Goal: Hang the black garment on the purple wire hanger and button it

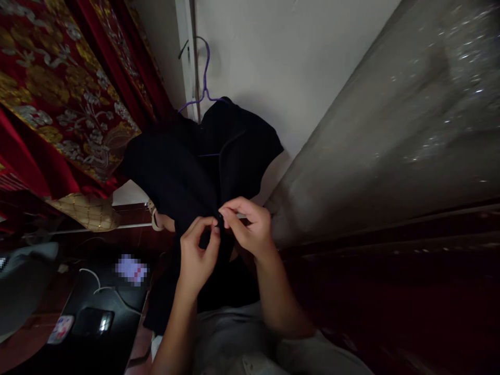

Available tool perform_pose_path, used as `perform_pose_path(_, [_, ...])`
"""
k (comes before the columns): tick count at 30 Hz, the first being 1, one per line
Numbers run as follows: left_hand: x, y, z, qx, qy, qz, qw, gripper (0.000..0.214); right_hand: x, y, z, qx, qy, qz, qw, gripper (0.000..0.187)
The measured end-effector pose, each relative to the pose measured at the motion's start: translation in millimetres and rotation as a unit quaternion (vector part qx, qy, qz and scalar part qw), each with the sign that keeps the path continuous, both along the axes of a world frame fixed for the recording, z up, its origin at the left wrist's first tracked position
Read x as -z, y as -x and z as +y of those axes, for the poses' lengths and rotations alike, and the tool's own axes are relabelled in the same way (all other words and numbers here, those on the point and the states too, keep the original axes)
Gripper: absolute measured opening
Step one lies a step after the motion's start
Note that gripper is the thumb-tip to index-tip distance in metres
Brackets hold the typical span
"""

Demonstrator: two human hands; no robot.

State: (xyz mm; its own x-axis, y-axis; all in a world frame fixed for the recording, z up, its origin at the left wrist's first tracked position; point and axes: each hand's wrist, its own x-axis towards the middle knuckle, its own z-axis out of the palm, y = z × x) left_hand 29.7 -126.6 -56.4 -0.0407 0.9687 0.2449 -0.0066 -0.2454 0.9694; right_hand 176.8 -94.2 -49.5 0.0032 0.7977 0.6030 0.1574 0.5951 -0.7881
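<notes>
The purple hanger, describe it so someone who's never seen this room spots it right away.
Look at the white wall beside the red floral curtain. The purple hanger hooks there, carrying the black garment. It is the only thin purple wire loop in view.

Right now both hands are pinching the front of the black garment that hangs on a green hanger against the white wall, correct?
Not quite: the hanger is purple, not green, as the head view shows. The rest holds: the left hand and right hand both pinch the front of the black garment hanging against the white wall.
</notes>
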Motion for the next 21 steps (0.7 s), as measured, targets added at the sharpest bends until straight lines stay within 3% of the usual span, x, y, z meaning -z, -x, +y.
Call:
perform_pose_path(2, [4.0, 2, -2, -0.018, 0.013, -0.013, 1.0, 0.011, -8.3, 6, 26, 0.021, -0.044, -0.009, 0.999, 0.02])
perform_pose_path(4, [7.3, 2, -3, -0.029, 0.025, -0.02, 0.999, 0.012, -27.0, 8, 69, 0.061, -0.09, -0.02, 0.994, 0.027])
perform_pose_path(8, [7.8, -5, -3, 0.009, 0.002, 0.041, 0.999, 0.008, -78.3, 2, 160, 0.124, -0.167, -0.038, 0.978, 0.043])
perform_pose_path(10, [2.1, -6, 2, 0.041, -0.022, 0.078, 0.996, 0.011, -92.9, -1, 182, 0.12, -0.182, -0.063, 0.974, 0.046])
perform_pose_path(14, [-28.0, 3, 33, 0.069, -0.102, 0.126, 0.984, 0.011, -89.6, -4, 167, 0.106, -0.193, -0.089, 0.971, 0.043])
perform_pose_path(18, [-80.5, 12, 92, -0.016, -0.206, 0.097, 0.974, 0.024, -79.3, -6, 136, 0.086, -0.188, -0.112, 0.972, 0.034])
perform_pose_path(21, [-115.1, 12, 135, 0.005, -0.254, 0.163, 0.953, 0.009, -80.1, -11, 133, 0.069, -0.185, -0.12, 0.973, 0.029])
